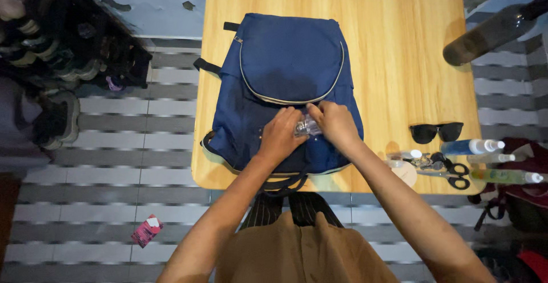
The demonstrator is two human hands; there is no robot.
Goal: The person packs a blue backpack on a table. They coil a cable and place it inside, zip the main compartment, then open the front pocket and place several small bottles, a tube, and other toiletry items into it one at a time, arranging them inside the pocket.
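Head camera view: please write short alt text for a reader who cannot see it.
Both hands, left hand and right hand, hold a small clear object on a blue backpack lying on a wooden table. Sunglasses, scissors and bottles lie to the right.

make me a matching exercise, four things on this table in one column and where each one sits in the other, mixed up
Things:
1. blue backpack
2. black sunglasses
3. scissors
4. small clear item

Places:
A. pinched between the left hand and right hand, on top of the bag
B. flat in the middle of the wooden table
C. at the table's near right edge, below the keys
D. right of the bag, above the bottles

Pairs: 1-B, 2-D, 3-C, 4-A
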